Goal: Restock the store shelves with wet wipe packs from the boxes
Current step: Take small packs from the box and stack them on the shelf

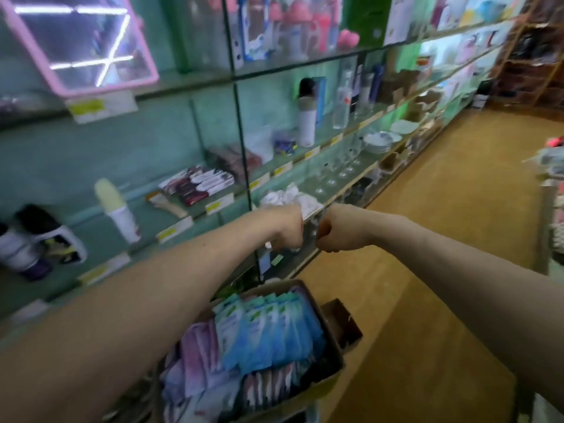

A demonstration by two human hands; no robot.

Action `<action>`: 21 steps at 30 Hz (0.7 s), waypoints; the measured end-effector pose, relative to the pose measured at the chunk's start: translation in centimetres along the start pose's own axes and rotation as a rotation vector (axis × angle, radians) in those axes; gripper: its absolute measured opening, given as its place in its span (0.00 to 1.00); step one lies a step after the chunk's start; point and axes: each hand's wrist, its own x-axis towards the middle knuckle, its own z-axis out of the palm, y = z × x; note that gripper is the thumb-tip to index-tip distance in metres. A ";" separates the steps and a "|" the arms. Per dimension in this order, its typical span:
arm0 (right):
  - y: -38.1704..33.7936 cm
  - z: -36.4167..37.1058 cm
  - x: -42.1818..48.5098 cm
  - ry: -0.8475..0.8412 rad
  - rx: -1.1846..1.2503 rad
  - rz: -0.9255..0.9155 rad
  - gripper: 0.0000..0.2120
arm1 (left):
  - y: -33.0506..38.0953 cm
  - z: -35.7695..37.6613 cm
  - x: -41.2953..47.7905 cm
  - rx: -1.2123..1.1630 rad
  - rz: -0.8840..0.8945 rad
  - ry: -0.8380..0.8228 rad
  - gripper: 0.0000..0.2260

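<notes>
Above the box, its near end cropped, I can't tell whether my left hand or right hand holds anything.

Tiered glass shelves along the left, roll-on bottles near, dark flat boxes beyond, stemmed glasses and stacked plates farther right, brown floor, open cardboard box of packs near.

Shelf tags: yellow and white strips, print blurred, unreadable.
Packs: blue-green fronts, white patch, lettering not legible.
Flat boxes: dark, white marks, no word legible.
Bottles: labels blurred, unreadable.
</notes>
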 end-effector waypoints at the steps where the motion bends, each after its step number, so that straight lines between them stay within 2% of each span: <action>1: -0.5 1.0 0.6 -0.022 0.022 -0.022 0.11 | -0.9 0.9 -0.3 -0.017 -0.030 -0.011 0.11; 5: -2.1 5.9 2.9 -0.112 0.080 -0.111 0.13 | -4.4 5.2 -0.6 -0.042 -0.151 -0.073 0.05; 10: -3.7 12.7 4.9 -0.207 0.097 -0.157 0.12 | -9.0 11.8 -0.3 -0.114 -0.250 -0.148 0.12; 13: -4.2 15.8 5.9 -0.266 0.118 -0.173 0.12 | -11.4 14.9 -0.2 -0.182 -0.313 -0.191 0.04; 15: -4.4 17.6 6.7 -0.307 0.141 -0.159 0.12 | -12.7 16.4 0.0 -0.218 -0.348 -0.202 0.03; 18: -4.6 20.3 8.1 -0.335 0.153 -0.135 0.10 | -14.3 18.3 0.6 -0.207 -0.359 -0.197 0.03; 21: -4.8 22.8 9.5 -0.341 0.192 -0.058 0.18 | -15.9 20.3 1.8 -0.244 -0.340 -0.221 0.14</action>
